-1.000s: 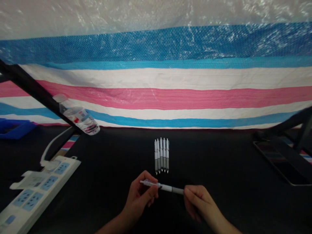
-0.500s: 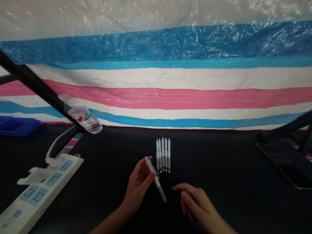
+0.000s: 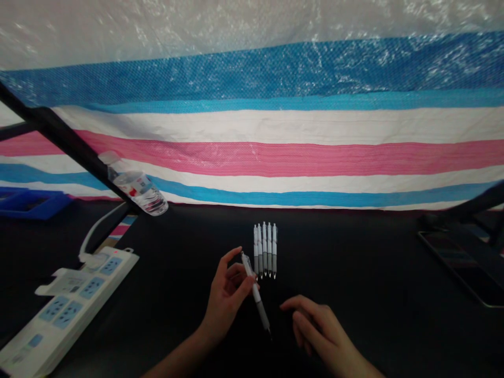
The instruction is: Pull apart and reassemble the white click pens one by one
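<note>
A white pen with a grey grip [image 3: 259, 302] is pinched in my left hand [image 3: 227, 291], its tip slanting down to the right. My left index finger reaches up beside the pen's top end. Just beyond, several matching pens [image 3: 265, 252] lie side by side in a row on the black table [image 3: 342, 252], tips toward me. My right hand [image 3: 321, 325] hovers or rests over the table to the right of the held pen, touching no pen. Its index finger is stretched out to the left, the other fingers loosely bent, with nothing in them.
On the left lies a white power strip [image 3: 74, 310] with a plug and cable. Behind it a clear plastic bottle [image 3: 144, 191] leans by a black bar. A blue tray [image 3: 35, 205] sits far left, a phone [image 3: 457, 268] at right. Striped sheeting [image 3: 275, 157] hangs behind.
The left index finger has straightened up to the pen's top end. A thin tip now shows at the pen's lower end. The right hand is nearly unchanged.
</note>
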`<state>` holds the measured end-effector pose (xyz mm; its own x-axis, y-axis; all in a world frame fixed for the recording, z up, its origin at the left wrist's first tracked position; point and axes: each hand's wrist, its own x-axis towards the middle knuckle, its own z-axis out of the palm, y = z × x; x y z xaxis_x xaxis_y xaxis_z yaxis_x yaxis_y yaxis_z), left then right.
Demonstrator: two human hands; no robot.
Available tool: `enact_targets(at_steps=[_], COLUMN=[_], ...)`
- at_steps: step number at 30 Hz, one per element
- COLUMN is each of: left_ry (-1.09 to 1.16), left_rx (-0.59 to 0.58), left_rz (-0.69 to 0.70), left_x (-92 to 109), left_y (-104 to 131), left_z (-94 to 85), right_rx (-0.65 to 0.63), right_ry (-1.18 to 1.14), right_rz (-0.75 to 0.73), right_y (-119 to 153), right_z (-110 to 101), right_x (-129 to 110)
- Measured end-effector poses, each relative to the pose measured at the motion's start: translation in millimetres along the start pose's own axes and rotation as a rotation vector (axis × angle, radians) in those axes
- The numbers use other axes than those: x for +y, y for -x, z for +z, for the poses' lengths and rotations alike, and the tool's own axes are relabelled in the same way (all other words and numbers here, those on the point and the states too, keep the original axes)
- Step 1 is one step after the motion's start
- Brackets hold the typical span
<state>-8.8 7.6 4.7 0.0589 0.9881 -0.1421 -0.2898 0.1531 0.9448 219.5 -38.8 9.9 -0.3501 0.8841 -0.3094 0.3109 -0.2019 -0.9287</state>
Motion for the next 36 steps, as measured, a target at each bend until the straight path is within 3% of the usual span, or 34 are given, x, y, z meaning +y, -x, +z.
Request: enact_targets(at_steps=[28, 32, 36], left_ry=[-0.032, -0.051, -0.142], left_rx=[0.072, 0.062, 0.025], left_rz=[-0.01, -0.012, 0.022], left_x=[8, 19, 30], left_y=[-4, -12, -34], left_z=[2.6, 2.8, -1.4], right_rx=[0.005, 0.008, 0.007], right_ry=[0.005, -0.016, -0.041], right_rz=[-0.003, -0.035, -0.051], right_y=[-3, -5, -7], right_z=[1, 1, 2], right_x=[-1, 3, 2])
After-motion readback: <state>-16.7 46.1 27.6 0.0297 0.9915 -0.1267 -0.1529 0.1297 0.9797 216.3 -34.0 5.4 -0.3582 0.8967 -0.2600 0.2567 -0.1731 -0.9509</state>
